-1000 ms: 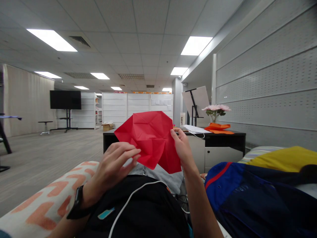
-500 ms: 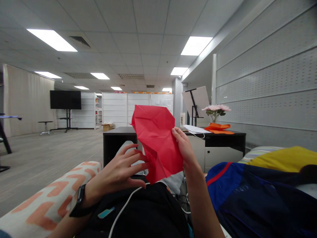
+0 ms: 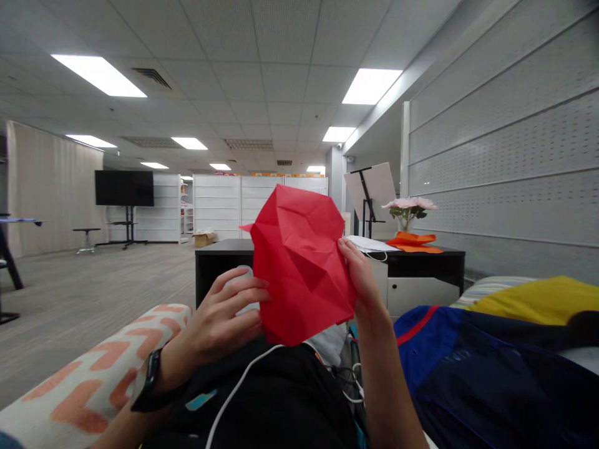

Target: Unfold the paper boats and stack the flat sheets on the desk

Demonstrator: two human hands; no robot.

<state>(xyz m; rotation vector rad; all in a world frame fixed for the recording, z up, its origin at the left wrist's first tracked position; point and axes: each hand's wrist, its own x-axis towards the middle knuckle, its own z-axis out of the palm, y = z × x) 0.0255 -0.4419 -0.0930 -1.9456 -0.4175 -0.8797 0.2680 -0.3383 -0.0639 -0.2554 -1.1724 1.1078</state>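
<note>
A person leaning back holds a creased red sheet of paper [image 3: 302, 265] up in the air in front of them, above their lap. The right hand [image 3: 362, 280] pinches the sheet's right edge between thumb and fingers, a narrow grip closed on the paper. The left hand [image 3: 219, 321] sits at the sheet's lower left edge with fingers spread and curled toward it; its fingertips disappear behind the paper, so I cannot tell whether this grip has closed on the sheet or only touches it. A black watch [image 3: 150, 377] is on the left wrist. Below the grip a white cable [image 3: 234, 390] runs across dark clothing. Far beyond the grip stands a dark desk [image 3: 421, 262] carrying orange paper [image 3: 412, 242] and pink flowers [image 3: 408, 206]. With nothing firm under the sheet, the risk seems to be that folds land off their crease lines, or that the thin paper crumples, tears at the pinched edge, or slips free if only one hand truly holds it.
</note>
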